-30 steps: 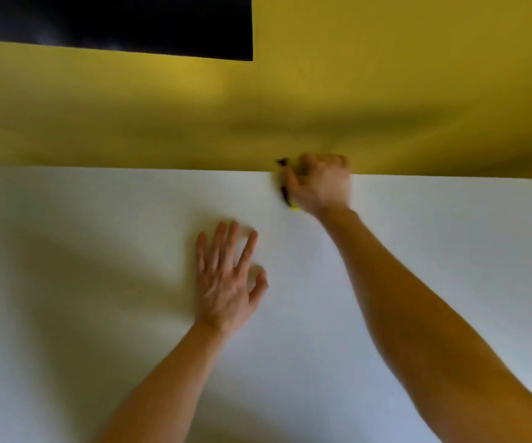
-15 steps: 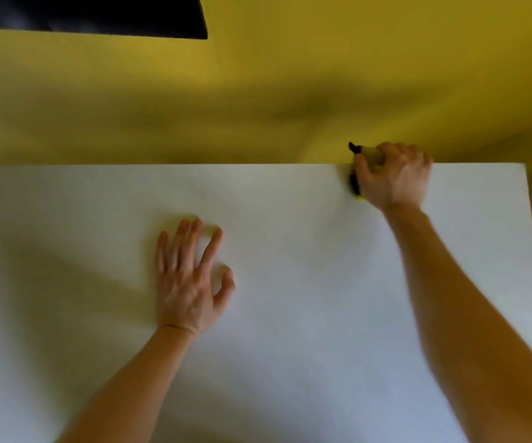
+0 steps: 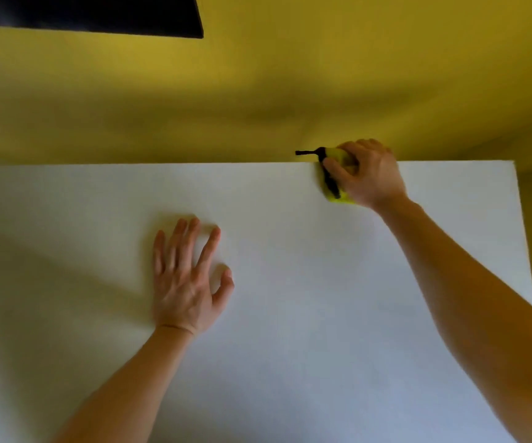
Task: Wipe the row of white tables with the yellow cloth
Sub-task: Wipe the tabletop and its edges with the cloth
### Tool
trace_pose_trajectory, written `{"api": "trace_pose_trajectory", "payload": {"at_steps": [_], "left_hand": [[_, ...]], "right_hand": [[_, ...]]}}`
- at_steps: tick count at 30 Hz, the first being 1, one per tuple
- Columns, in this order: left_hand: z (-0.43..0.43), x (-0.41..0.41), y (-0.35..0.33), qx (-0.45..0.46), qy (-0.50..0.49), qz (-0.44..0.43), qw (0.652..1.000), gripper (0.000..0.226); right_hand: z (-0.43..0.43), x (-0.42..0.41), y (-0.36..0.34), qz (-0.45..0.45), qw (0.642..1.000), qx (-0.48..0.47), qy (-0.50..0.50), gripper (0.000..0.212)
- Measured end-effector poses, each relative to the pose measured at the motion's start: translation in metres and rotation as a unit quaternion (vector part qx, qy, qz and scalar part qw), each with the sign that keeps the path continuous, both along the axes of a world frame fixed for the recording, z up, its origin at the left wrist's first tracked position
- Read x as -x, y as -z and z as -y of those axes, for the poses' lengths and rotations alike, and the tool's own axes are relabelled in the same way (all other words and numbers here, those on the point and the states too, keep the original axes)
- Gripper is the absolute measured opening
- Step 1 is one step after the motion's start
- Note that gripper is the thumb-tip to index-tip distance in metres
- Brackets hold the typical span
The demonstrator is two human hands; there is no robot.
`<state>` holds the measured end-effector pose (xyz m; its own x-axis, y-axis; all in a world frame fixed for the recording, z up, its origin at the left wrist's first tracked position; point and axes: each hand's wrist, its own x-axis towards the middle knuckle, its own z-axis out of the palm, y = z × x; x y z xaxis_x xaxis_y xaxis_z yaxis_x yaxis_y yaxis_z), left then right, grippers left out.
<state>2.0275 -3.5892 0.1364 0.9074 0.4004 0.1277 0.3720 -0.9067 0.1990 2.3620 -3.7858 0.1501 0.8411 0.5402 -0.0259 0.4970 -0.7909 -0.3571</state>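
A white table (image 3: pixel 290 346) fills most of the view. At its far edge, toward the right, my right hand (image 3: pixel 370 174) grips a bunched yellow cloth (image 3: pixel 333 190) with a black trim strip, pressing it onto the tabletop; part of the cloth sticks out past the edge. My left hand (image 3: pixel 184 276) lies flat on the table's middle, fingers spread and straight, holding nothing.
A yellow floor (image 3: pixel 258 91) lies beyond the table's far edge and past its right edge. A dark rectangular shape (image 3: pixel 98 14) sits at the top left. The table's right corner is close to my right hand.
My right hand has swept the cloth rightward along the far edge of the table. My left hand has stayed flat on the tabletop.
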Motion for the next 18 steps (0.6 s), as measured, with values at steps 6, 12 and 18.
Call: {"api": "trace_pose_trajectory", "payload": {"at_steps": [6,12,18], "left_hand": [[0.0,-0.001,0.001,-0.001,0.003,0.004,1.0,0.07],[-0.001,0.001,0.002,-0.007,0.005,-0.005,1.0,0.072],[0.0,-0.001,-0.001,-0.034,0.002,-0.037,0.999,0.066]], "right_hand": [[-0.016,0.019,0.004,0.055,0.978,0.054,0.196,0.049],[-0.189,0.118,-0.014,-0.043,0.994,0.05,-0.084,0.046],[-0.033,0.011,0.001,-0.048,0.997,0.004,-0.059,0.06]]}}
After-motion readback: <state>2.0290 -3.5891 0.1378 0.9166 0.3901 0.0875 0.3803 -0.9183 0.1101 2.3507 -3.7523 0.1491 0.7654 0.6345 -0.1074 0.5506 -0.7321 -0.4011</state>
